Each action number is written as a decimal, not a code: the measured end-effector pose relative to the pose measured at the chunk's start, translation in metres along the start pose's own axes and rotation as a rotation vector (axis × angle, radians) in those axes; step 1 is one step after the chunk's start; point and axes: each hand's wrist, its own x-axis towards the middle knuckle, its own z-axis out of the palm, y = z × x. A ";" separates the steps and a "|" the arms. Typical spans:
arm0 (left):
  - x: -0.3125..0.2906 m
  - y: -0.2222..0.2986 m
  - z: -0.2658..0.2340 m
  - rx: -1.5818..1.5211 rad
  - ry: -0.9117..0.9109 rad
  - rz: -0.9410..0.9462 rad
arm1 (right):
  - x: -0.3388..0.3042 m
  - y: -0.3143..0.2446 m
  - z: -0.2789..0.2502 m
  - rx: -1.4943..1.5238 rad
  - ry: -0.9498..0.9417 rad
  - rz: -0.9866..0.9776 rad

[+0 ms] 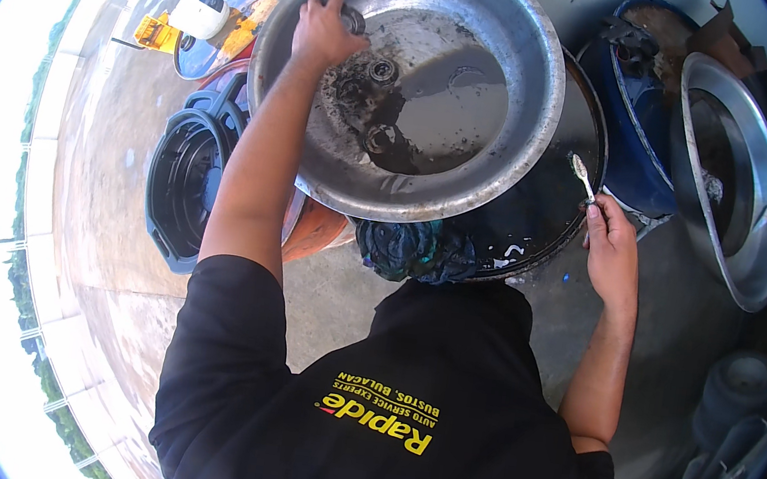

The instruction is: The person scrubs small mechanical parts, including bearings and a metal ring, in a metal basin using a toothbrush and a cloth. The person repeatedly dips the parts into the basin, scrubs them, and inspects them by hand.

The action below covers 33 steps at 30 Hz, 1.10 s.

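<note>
At the far left side of a wide metal basin (528,75), my left hand (325,33) is closed on a small round dark metal part (353,20), which looks like a bearing. Murky grey liquid (461,115) and black grime cover the basin's bottom. Two more round parts, a ring-shaped part (382,71) and a greasy part (380,139), lie in the grime. Off to the basin's right, my right hand (610,246) grips a toothbrush (583,175) with its dirty bristle end pointing up and away. Part of its handle is hidden in the fingers.
Beneath the basin is a dark drum top (540,216), with a dark rag (406,247) at its near edge. A black drain pan (186,172) stands left. At right are a blue drum (632,126) and a tilted metal basin (765,210).
</note>
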 end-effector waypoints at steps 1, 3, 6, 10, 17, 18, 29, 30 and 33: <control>0.009 -0.001 0.000 -0.015 0.095 0.017 | -0.001 0.000 0.000 0.001 0.001 0.009; 0.020 0.003 0.005 -0.015 0.079 0.002 | -0.004 0.002 0.002 0.004 0.007 0.031; 0.036 -0.001 0.035 -0.010 -0.139 -0.084 | -0.006 0.002 0.002 -0.008 -0.005 0.045; 0.028 -0.003 0.081 0.031 -0.297 -0.123 | -0.011 0.005 -0.003 -0.055 0.014 0.091; 0.039 -0.001 0.099 0.021 -0.317 -0.065 | -0.014 0.006 -0.003 -0.053 0.030 0.103; 0.040 0.000 0.099 0.023 -0.319 -0.063 | -0.012 0.004 -0.001 -0.048 0.036 0.086; 0.057 -0.033 0.024 -0.083 -0.030 -0.109 | -0.005 0.005 0.003 -0.027 0.013 0.066; 0.060 -0.033 0.018 -0.110 -0.028 -0.101 | -0.005 0.007 0.005 -0.014 0.016 0.065; 0.040 -0.015 0.022 0.009 -0.113 -0.143 | -0.005 0.001 0.010 -0.016 -0.013 0.062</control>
